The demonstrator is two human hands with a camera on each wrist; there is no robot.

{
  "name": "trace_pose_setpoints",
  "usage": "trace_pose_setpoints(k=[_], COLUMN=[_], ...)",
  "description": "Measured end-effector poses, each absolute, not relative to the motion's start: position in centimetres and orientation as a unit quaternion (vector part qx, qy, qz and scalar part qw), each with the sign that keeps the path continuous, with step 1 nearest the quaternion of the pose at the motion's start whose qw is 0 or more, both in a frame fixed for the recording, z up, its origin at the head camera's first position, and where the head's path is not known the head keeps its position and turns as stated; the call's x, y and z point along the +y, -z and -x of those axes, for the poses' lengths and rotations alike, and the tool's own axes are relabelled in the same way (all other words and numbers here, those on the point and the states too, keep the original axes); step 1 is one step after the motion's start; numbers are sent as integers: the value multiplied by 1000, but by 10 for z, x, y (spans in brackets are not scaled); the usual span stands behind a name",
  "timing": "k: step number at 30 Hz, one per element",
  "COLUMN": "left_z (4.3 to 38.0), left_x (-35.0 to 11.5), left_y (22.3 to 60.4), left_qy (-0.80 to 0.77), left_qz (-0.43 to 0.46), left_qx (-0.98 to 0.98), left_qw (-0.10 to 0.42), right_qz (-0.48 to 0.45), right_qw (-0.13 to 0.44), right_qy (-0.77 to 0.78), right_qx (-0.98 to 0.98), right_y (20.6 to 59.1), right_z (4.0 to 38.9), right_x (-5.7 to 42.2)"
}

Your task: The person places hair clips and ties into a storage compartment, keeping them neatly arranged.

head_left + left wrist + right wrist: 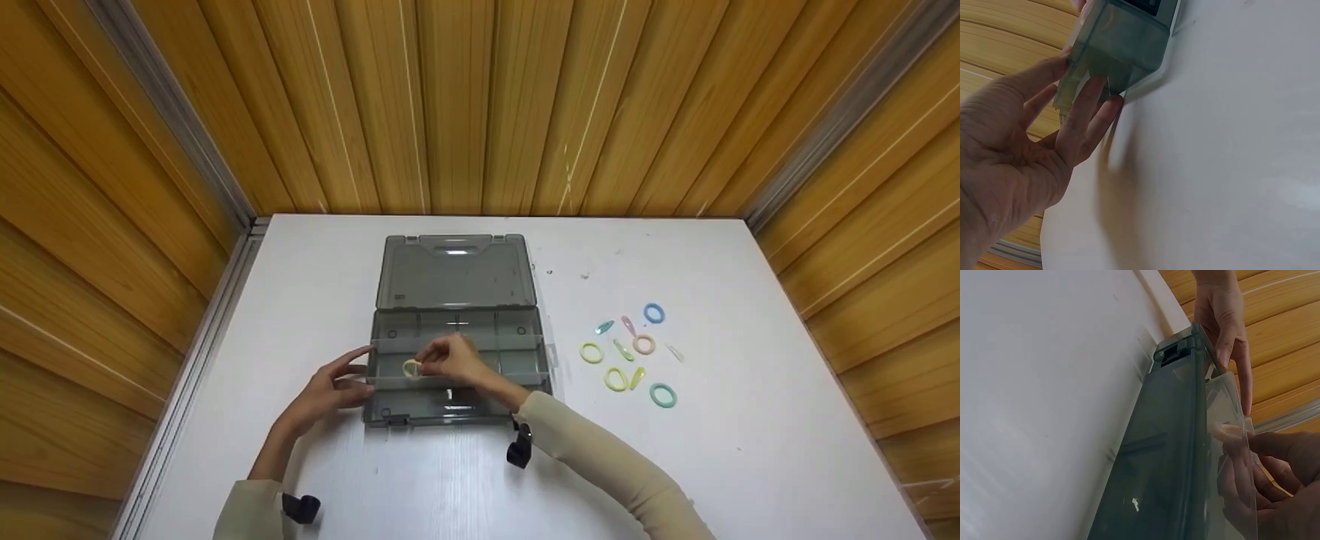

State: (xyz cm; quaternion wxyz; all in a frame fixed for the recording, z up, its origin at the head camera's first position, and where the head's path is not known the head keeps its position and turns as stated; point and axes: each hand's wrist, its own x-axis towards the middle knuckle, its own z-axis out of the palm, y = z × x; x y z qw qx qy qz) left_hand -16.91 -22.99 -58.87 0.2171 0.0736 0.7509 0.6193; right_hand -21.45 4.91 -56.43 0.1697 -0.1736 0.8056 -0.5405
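A grey see-through plastic case (457, 271) lies with its lid folded back. Clear dividers (517, 379) stand up lengthwise in its lower half. My right hand (454, 358) pinches a pale yellow hair tie (410, 368) over the left part of the middle section, between two dividers. In the right wrist view, my right fingers (1275, 478) show partly through a clear divider. My left hand (324, 390) touches the case's left side with extended fingers spread along it, seen also against the case wall (1134, 39) in the left wrist view.
Right of the case lie several hair ties, among them a blue one (654, 313), a peach one (643, 344) and a green one (663, 395). Small hair clips lie among them, including a teal one (604, 327) and a yellow one (637, 377). Wood-patterned walls (457, 112) enclose the white table (750, 450).
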Motion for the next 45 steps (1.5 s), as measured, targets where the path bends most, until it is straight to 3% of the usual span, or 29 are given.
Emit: trace_pose_setpoints(k=[20, 30, 45], left_z=[158, 162, 163], left_x=[-231, -231, -232], left_y=[600, 598, 602], left_qy=[-632, -626, -628], left_qz=[-83, -87, -97], left_qx=[737, 745, 741], left_qw=[224, 215, 216], right_qz=[122, 149, 155], right_qw=[139, 124, 152], right_qy=[489, 454, 463], right_qx=[853, 869, 859], right_y=[583, 581, 583], right_z=[206, 209, 211], right_x=[5, -3, -12])
